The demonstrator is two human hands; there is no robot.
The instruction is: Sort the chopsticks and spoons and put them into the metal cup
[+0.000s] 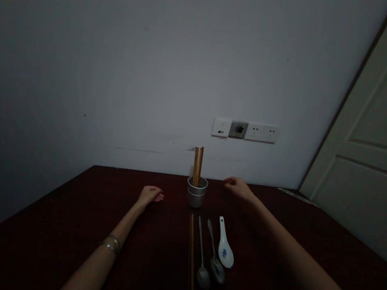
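A metal cup (195, 197) stands near the back of the table with several wooden chopsticks (197, 165) upright in it. My left hand (150, 195) rests left of the cup, fingers loosely curled and apart, holding nothing. Right of the cup, my right hand (237, 186) is raised a little, its fingers bent together; whether anything is between them is too small to tell. In front of the cup lie wooden chopsticks (191, 262), a long-handled metal spoon (203, 278), another metal spoon (218, 270) and a white ceramic spoon (226, 253) with a blue mark, side by side.
The dark red table (67, 218) meets a pale wall (119, 55) at its back edge. Sockets and switches (261, 133) are on the wall. A flat strip (297, 197) lies at the back right, beside a panelled door (383, 126).
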